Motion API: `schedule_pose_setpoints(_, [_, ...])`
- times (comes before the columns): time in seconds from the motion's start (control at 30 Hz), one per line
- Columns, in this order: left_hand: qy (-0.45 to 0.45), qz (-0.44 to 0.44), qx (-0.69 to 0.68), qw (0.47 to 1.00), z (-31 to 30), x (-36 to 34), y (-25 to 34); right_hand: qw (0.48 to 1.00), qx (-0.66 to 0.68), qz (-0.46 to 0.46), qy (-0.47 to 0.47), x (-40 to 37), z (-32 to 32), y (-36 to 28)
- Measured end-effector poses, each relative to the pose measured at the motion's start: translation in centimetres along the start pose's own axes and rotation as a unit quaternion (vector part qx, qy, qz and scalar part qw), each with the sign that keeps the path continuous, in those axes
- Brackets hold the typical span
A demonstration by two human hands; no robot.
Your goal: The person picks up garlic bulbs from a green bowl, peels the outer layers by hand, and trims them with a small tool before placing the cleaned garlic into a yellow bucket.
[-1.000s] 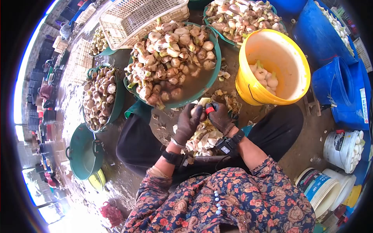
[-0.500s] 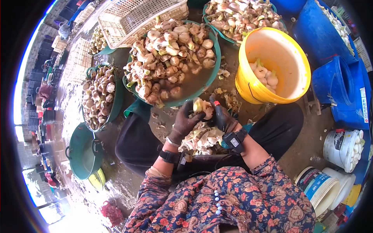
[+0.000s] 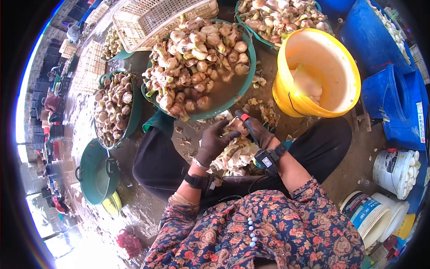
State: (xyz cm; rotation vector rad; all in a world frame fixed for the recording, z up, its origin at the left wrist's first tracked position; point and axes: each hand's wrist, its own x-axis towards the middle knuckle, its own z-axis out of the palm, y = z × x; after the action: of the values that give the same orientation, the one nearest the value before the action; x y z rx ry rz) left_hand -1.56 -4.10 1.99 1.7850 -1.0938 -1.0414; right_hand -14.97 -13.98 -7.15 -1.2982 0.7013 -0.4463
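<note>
Between my two gloved hands is a garlic bulb with part of its skin on. My left hand has its fingers curled at the bulb's left side. My right hand is closed around a small dark tool with a red band, close against the bulb's right side; the tool's working end cannot be made out. Directly below both hands lies a pile of pale garlic peelings. Beyond them stands a green tub of unpeeled bulbs in brown water.
A yellow bucket with pale bulbs, blurred, is ahead right. More garlic fills a left tub and a far tub. A white crate leans behind. Blue containers and white buckets line the right; an green basin sits left.
The bulb has moved slightly right and down between my hands, and my left fingers have opened somewhat around it. The red-banded tool has shifted slightly left.
</note>
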Motion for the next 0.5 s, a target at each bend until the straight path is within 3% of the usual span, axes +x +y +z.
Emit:
schedule_pose_setpoints(0.07, [-0.018, 0.094, 0.151, 0.984, -0.1, -0.7, 0.9, 0.969, -0.228, -0.005, -0.096, 0.0, -0.7, -1.1])
schedule_pose_setpoints(0.1, [-0.018, 0.093, 0.152, 0.984, -0.1, -0.7, 0.7, 0.969, -0.228, -0.006, -0.096, -0.5, -0.1, -2.8])
schedule_pose_setpoints(0.17, [-0.018, 0.072, 0.134, 0.988, 0.3, -0.4, -0.3, 0.980, -0.148, 0.130, -0.007, -1.6, 0.9, -5.6])
schedule_pose_setpoints(0.2, [-0.018, 0.073, 0.134, 0.988, 0.5, -0.4, -0.5, 0.980, -0.149, 0.130, -0.007, -1.1, 0.7, -3.5])
schedule_pose_setpoints(0.23, [0.010, 0.087, 0.145, 0.985, 0.7, -0.4, -0.7, 0.984, 0.103, 0.147, -0.005, -0.1, 0.4, 0.2])
schedule_pose_setpoints(0.27, [0.039, 0.102, 0.157, 0.982, 0.8, -0.4, -0.7, 0.925, 0.348, 0.154, -0.003, 0.2, 0.6, 0.2])
schedule_pose_setpoints(0.3, [0.039, 0.101, 0.157, 0.982, 0.9, -0.5, -0.7, 0.925, 0.348, 0.154, -0.004, 0.0, 0.7, 0.4])
schedule_pose_setpoints(0.37, [0.074, 0.004, 0.046, 0.996, 1.2, -0.3, -0.7, 0.994, 0.008, 0.107, 0.002, -0.5, 0.6, 0.4])
schedule_pose_setpoints(0.4, [0.073, 0.004, 0.046, 0.996, 1.1, -0.2, -1.1, 0.994, 0.007, 0.107, 0.002, -0.6, 0.6, 0.3])
schedule_pose_setpoints(0.47, [0.023, -0.079, -0.133, 0.988, 0.5, 0.3, -2.1, 0.999, 0.037, 0.022, -0.021, -0.7, 0.4, 0.3])
schedule_pose_setpoints(0.5, [0.023, -0.080, -0.133, 0.988, 0.0, 0.1, -1.0, 0.999, 0.038, 0.023, -0.021, -0.3, 0.1, 2.1])
